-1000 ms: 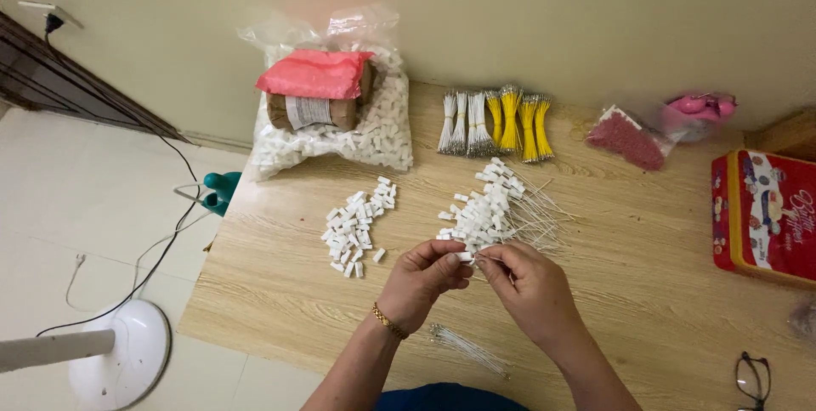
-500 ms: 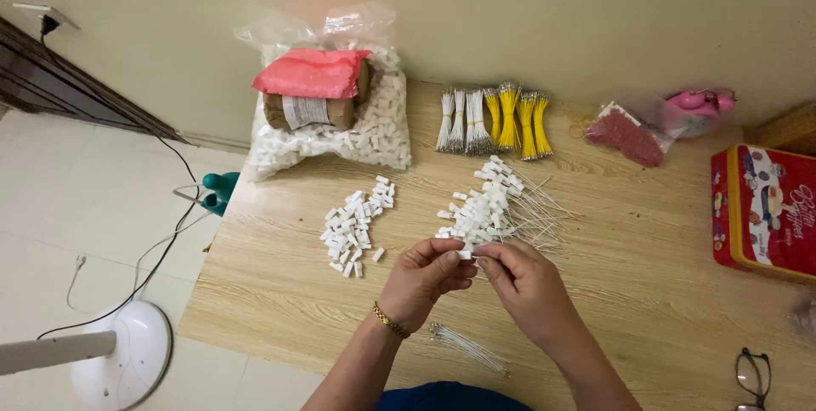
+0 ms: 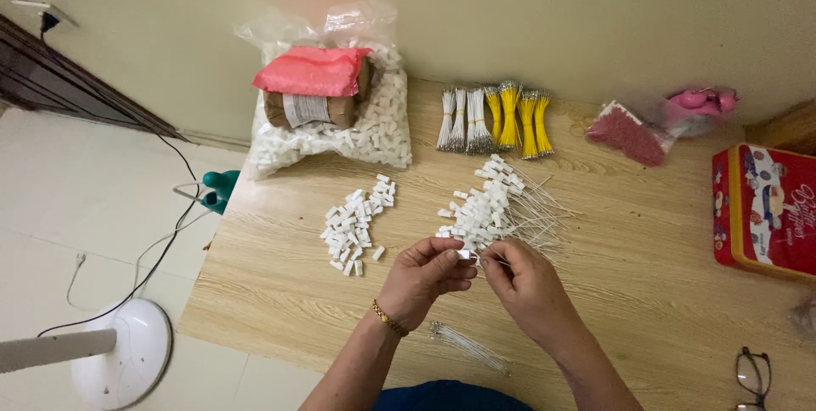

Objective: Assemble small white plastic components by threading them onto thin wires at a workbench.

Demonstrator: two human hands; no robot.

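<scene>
The left hand pinches a small white plastic connector between thumb and forefinger, with the remaining fingers curled under. The right hand meets it from the opposite side, fingertips closed on a thin white wire whose end sits at the connector. The wire's long axis runs roughly left to right, from the connector toward the right hand; its far end is hidden by the fingers. The connector lies between the two thumbs, just in front of the near edge of a pile of wired connectors, whose wires fan out to the right. To the left of that pile, apart from it, lies a heap of loose white connectors. Near the left forearm, a small bunch of bare wires lies on the wooden table, angled toward the lower right. At the back edge stand bundles of white wires and yellow wires, long axes pointing toward the wall. Left of these, a clear bag of white connectors carries a brown parcel with a white label under a pink bag. A red rectangular tin sits at the right edge, and glasses at the near right corner.
</scene>
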